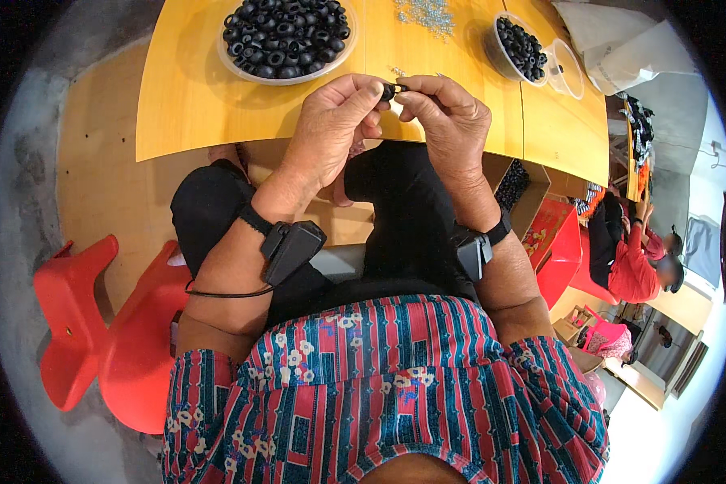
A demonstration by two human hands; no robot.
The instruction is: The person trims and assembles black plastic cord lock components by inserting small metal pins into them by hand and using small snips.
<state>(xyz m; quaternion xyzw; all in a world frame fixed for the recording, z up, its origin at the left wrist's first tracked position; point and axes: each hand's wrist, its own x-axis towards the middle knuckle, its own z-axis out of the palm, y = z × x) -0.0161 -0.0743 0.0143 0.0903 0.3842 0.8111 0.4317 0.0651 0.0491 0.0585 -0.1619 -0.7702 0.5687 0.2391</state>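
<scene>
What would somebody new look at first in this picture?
Probably the big heap of black rounded pieces in the round bowl, near the top, left of centre. Next, maybe the bright red chairs at lower left. Above the middle, the left hand and right hand pinch a small black item by the yellow table.

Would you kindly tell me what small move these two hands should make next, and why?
Perhaps the right hand should gently press its small dark piece toward the black piece pinched in the left hand: both sit close together, though whether they already join is too small to tell.
</scene>
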